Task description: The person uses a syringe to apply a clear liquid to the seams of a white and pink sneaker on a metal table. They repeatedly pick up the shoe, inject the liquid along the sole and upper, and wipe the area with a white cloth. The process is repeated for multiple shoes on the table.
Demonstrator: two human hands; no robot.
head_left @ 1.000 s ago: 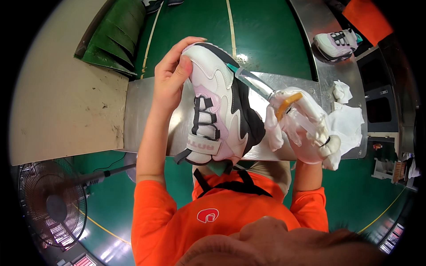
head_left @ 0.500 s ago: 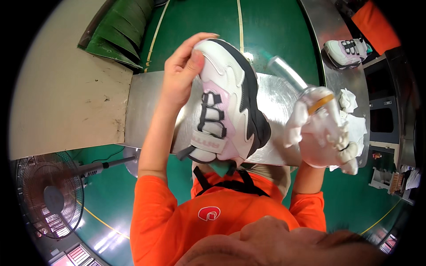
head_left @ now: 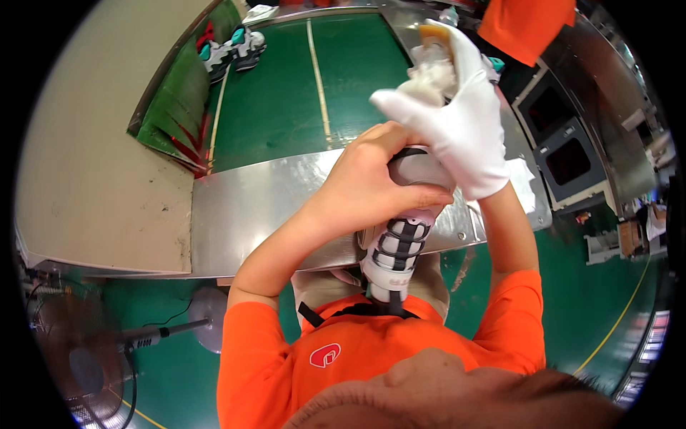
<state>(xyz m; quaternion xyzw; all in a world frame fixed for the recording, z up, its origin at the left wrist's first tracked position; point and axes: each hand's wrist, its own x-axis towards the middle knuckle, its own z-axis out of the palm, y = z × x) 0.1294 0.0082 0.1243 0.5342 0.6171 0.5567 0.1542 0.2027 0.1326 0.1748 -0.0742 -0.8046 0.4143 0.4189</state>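
Note:
A white, pale pink and black sneaker [head_left: 400,247] points away from me above the metal bench edge, its strap end against my orange shirt. My bare left hand [head_left: 379,171] wraps round the toe, thumb across the top. Just beyond and to the right is my right hand [head_left: 464,129], in a white glove, its wrist beside the toe. Its fingers curl round a crumpled white cloth [head_left: 432,79]. A yellow-brown strip [head_left: 436,34] shows near the fingertips; its kind is unclear. A clear bottle-like piece [head_left: 449,16] shows just past them, partly hidden.
Past the metal bench [head_left: 243,207] runs a green conveyor belt [head_left: 279,93] carrying other sneakers [head_left: 246,48] at the far left. A beige panel [head_left: 107,143] with a green flap curtain [head_left: 179,107] borders the left. White paper [head_left: 525,182] lies on the right. A fan [head_left: 86,365] stands lower left.
The sneaker has turned more upright and shifted right, with my left hand now over its toe. My gloved right hand has moved up and inward, close to it. Sneakers now show on the belt.

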